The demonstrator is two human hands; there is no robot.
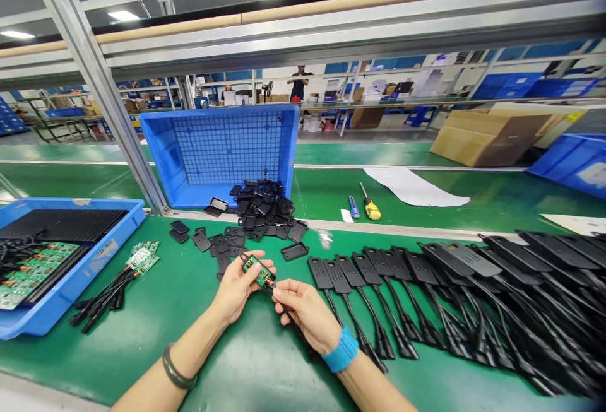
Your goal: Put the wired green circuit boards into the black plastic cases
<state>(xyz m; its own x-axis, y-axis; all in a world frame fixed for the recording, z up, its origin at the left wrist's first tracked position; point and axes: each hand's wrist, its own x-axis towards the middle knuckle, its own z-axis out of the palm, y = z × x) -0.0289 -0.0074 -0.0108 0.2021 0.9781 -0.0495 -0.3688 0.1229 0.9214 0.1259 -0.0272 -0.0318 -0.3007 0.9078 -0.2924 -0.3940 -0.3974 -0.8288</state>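
In my left hand (240, 286) is a small green circuit board (258, 271) seated in a black plastic case, its two-digit display facing up and my thumb on it. Coloured wires show at the board's near end. My right hand (303, 311) pinches the black cable (296, 327) where it meets the case, and the cable trails down under that hand. Just beyond the hands lie loose black case halves (222, 245). To the right, a row of closed black cases with cables (341, 276) rests on the green bench.
A tipped blue crate (222, 115) spills a heap of black case parts (265, 207). Left, a blue tray (108, 251) holds circuit boards, beside several wired boards (142, 257). A box cutter (354, 207), yellow screwdriver (372, 209), paper sheet (416, 186) and cardboard box (487, 137) lie farther back.
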